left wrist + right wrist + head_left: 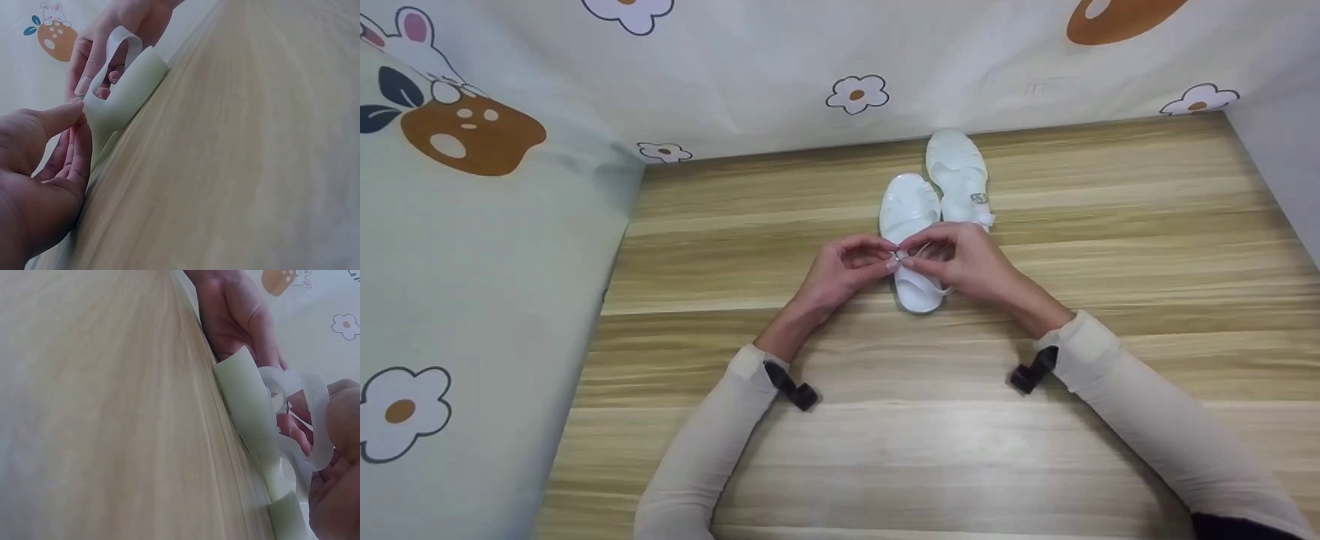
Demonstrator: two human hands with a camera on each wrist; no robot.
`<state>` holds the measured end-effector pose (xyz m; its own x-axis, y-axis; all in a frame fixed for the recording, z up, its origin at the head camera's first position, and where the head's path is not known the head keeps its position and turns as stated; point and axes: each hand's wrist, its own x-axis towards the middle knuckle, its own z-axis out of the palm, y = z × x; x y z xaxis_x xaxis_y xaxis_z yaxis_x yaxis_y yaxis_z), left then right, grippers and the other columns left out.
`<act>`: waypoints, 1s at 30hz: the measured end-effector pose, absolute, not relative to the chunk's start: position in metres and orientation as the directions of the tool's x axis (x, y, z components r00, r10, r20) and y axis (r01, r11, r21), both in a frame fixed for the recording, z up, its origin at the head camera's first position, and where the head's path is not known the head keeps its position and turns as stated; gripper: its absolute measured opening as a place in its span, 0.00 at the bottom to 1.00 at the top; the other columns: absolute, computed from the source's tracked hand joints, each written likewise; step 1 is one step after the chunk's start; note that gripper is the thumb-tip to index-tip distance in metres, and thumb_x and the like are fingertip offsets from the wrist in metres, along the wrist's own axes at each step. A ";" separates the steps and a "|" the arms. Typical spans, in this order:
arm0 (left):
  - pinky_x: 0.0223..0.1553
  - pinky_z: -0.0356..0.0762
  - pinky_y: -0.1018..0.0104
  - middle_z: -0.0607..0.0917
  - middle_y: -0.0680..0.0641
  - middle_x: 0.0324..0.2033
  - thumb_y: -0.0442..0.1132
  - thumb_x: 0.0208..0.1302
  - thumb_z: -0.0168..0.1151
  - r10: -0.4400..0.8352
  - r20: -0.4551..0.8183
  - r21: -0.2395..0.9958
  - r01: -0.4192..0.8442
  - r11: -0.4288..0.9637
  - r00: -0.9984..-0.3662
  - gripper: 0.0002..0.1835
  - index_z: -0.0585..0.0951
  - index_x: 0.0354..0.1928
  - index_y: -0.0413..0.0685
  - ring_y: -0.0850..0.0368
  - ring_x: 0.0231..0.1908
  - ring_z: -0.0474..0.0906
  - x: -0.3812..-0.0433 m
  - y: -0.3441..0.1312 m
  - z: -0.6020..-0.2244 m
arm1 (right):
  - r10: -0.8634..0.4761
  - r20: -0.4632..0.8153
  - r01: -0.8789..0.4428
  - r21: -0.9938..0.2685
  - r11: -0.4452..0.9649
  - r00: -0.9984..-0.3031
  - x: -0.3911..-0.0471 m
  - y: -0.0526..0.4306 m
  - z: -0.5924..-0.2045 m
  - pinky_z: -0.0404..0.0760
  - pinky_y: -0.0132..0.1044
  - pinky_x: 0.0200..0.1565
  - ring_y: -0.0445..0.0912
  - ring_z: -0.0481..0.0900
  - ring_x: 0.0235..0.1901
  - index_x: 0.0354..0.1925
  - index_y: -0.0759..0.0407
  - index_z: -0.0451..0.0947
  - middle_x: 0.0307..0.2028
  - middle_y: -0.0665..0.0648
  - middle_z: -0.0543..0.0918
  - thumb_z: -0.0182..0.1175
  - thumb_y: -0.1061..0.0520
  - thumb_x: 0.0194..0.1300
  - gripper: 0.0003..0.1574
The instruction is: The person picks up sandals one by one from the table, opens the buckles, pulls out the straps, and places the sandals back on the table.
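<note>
A white sandal (911, 206) lies on the wood-patterned surface, toe pointing away, with its ankle strap (319, 422) arching above the heel. At the strap's buckle end, on the sandal's left side, my left hand (840, 270) pinches between thumb and fingertips. My right hand (971, 259) meets it there, thumb and index finger pinching the strap close to the metal buckle (897, 258). Fingertips hide most of the buckle. In the left wrist view, the strap loop (125, 42) stands up between the hands over the heel. A second white sandal (955, 161) lies beside the first, farther back to the right.
A pale cloth wall (765, 82) with flower and orange prints rises behind the sandals, and a similar one (495, 285) stands at the left. The wood-patterned surface (885, 435) stretches between my forearms. A small black camera (802, 394) hangs at my left wrist.
</note>
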<state>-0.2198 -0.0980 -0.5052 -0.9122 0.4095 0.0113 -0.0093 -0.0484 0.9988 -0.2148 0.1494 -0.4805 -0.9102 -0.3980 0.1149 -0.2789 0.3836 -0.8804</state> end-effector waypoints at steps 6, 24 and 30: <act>0.51 0.89 0.64 0.93 0.44 0.44 0.32 0.65 0.78 0.406 0.018 0.999 0.000 -0.043 -0.914 0.14 0.90 0.52 0.42 0.55 0.45 0.91 -0.221 -0.097 -0.507 | -0.397 0.097 -0.258 -0.891 0.374 -0.912 -0.216 0.149 -0.481 0.83 0.28 0.36 0.44 0.87 0.35 0.48 0.50 0.92 0.40 0.53 0.92 0.74 0.50 0.72 0.10; 0.50 0.88 0.66 0.92 0.46 0.43 0.34 0.65 0.79 0.391 0.032 0.999 0.038 0.007 -0.920 0.13 0.90 0.50 0.42 0.56 0.43 0.90 -0.220 -0.096 -0.505 | -0.420 0.049 -0.212 -0.912 0.351 -0.906 -0.214 0.151 -0.480 0.85 0.33 0.30 0.46 0.87 0.36 0.51 0.55 0.86 0.41 0.57 0.91 0.69 0.50 0.77 0.12; 0.49 0.87 0.66 0.93 0.46 0.44 0.36 0.66 0.79 0.382 0.037 0.998 0.052 0.029 -0.923 0.13 0.90 0.50 0.43 0.56 0.44 0.90 -0.219 -0.096 -0.504 | -0.422 0.044 -0.206 -0.916 0.345 -0.906 -0.214 0.151 -0.479 0.85 0.33 0.31 0.46 0.88 0.36 0.53 0.55 0.86 0.41 0.57 0.91 0.69 0.49 0.76 0.14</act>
